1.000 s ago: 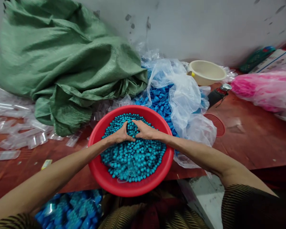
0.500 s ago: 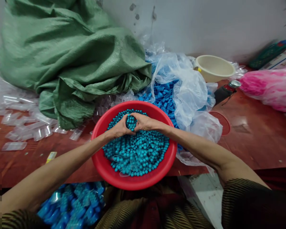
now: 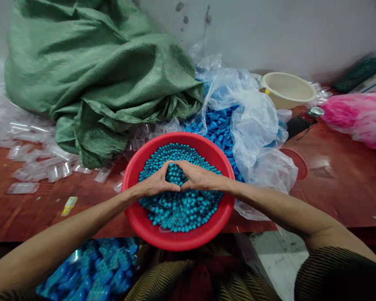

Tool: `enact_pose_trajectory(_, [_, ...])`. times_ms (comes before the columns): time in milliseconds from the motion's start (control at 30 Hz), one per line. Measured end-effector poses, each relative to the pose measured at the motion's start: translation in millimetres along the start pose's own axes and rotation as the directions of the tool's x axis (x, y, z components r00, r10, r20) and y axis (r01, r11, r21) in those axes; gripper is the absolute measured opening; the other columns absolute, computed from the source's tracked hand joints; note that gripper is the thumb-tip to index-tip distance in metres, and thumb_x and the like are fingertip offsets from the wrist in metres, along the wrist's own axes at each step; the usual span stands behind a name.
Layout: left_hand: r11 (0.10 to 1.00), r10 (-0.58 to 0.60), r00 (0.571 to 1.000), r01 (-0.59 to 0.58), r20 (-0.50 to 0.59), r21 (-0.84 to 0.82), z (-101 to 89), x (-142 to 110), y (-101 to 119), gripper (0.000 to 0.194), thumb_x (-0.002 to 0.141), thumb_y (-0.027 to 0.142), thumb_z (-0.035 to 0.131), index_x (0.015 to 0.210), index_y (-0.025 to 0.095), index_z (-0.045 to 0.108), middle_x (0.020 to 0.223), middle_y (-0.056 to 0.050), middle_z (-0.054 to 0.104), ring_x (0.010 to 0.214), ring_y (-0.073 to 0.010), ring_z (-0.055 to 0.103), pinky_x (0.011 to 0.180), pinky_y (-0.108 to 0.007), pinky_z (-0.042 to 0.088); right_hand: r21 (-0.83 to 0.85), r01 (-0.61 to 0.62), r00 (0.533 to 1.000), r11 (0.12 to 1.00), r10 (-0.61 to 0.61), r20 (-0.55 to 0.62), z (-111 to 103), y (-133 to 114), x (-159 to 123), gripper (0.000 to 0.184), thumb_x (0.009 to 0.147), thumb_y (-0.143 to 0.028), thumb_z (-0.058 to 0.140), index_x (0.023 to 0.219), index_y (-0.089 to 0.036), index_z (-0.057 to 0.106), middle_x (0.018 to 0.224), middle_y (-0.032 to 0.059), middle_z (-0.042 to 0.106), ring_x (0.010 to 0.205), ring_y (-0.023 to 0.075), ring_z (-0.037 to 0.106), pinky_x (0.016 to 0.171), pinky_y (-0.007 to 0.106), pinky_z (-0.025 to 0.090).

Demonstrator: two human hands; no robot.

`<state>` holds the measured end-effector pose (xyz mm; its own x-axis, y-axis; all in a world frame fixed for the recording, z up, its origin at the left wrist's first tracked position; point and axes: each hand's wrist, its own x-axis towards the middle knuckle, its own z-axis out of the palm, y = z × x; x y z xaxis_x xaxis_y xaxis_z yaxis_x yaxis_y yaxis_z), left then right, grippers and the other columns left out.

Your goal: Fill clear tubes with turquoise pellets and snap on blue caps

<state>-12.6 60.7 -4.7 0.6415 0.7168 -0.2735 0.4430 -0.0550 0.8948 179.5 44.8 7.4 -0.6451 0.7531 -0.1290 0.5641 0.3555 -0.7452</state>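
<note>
A red plastic basin (image 3: 175,243) sits at the near edge of the red-brown table (image 3: 332,184), heaped with small teal beads (image 3: 181,209). Both of my hands are down in the beads. My left hand (image 3: 153,184) and my right hand (image 3: 201,179) curve toward each other. Their fingertips and thumbs meet, so they form a ring cupped around a small heap of beads. A few clear plastic pieces lie among the beads near the front of the basin.
A big green woven sack (image 3: 97,83) lies behind the basin on the left. A clear bag of blue parts (image 3: 219,121), a cream bowl (image 3: 286,90), a dark bottle (image 3: 302,121), a red lid (image 3: 296,161) and a pink bag (image 3: 357,117) are to the right. Clear casings (image 3: 34,167) litter the left.
My cupped hands, raised with a handful of beads half a second ago, have come back down toward me into the beads, still joined in a ring.
</note>
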Motion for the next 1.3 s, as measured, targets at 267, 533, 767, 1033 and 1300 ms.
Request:
enact_pose_trajectory(267, [0.999, -0.018, 1.0, 0.018, 0.007, 0.043, 1.6, -1.5, 1.5, 0.091, 0.061, 0.045, 0.073, 0.134, 0.019, 0.025, 0.137, -0.009, 0.04, 0.131, -0.0297, 0.034, 0.11, -0.043, 0.029, -0.315, -0.072, 0.997, 0.946, 0.065, -0.032, 7.3, -12.9, -9.0, 0.07, 0.073, -0.018, 0.061, 0.135, -0.013, 0.03, 0.113, 0.014, 0.053, 0.097, 0.0259, 0.053, 0.077, 0.039, 0.044])
enact_pose_trajectory(533, [0.994, 0.045, 0.972, -0.067, 0.229, 0.088, -4.4, 8.7, 13.2, 0.079, 0.063, 0.033, 0.069, 0.134, 0.02, 0.035, 0.134, -0.005, 0.048, 0.126, -0.0279, 0.041, 0.108, -0.042, 0.032, -0.372, -0.118, 0.982, 0.921, 0.163, 0.091, -28.2, -26.9, -6.2, 0.036, 0.082, -0.027, 0.059, 0.116, -0.022, 0.052, 0.1, 0.0063, 0.064, 0.091, 0.0223, 0.059, 0.07, 0.029, 0.04])
enact_pose_trajectory(767, [0.988, 0.006, 0.939, -0.058, 0.344, 0.142, -1.9, 22.7, 13.7, 0.09, 0.058, 0.033, 0.068, 0.139, 0.013, 0.033, 0.145, -0.01, 0.038, 0.133, -0.0311, 0.035, 0.11, -0.037, 0.029, -0.247, -0.205, 0.978, 0.947, 0.204, -0.03, -24.7, 4.1, -3.7, 0.012, 0.085, -0.028, 0.054, 0.088, -0.017, 0.055, 0.092, 0.0058, 0.061, 0.083, 0.0172, 0.056, 0.071, 0.027, 0.039])
enact_pose_trajectory(1033, [0.984, 0.017, 0.938, -0.078, 0.347, 0.162, -4.1, 14.7, 21.3, 0.089, 0.063, 0.031, 0.064, 0.141, 0.016, 0.025, 0.145, -0.011, 0.037, 0.133, -0.0281, 0.035, 0.108, -0.037, 0.032, -0.124, -0.227, 0.973, 0.966, 0.22, -0.07, -17.3, 10.9, -11.2, 0.004, 0.079, -0.019, 0.054, 0.08, -0.018, 0.051, 0.074, 0.0003, 0.055, 0.067, 0.0126, 0.049, 0.062, 0.024, 0.034])
enact_pose_trajectory(1300, [0.955, 0.016, 0.985, -0.066, 0.172, 0.289, 12.9, 5.2, 18.2, 0.07, 0.074, 0.047, 0.058, 0.133, 0.015, 0.037, 0.132, -0.013, 0.051, 0.117, -0.0295, 0.051, 0.096, -0.039, 0.041, 0.113, -0.374, 0.927, 0.921, 0.369, 0.06, -14.8, 4.1, -10.2, 0.005, 0.078, -0.019, 0.052, 0.077, -0.018, 0.047, 0.061, -0.0039, 0.051, 0.051, 0.0096, 0.052, 0.047, 0.019, 0.037])
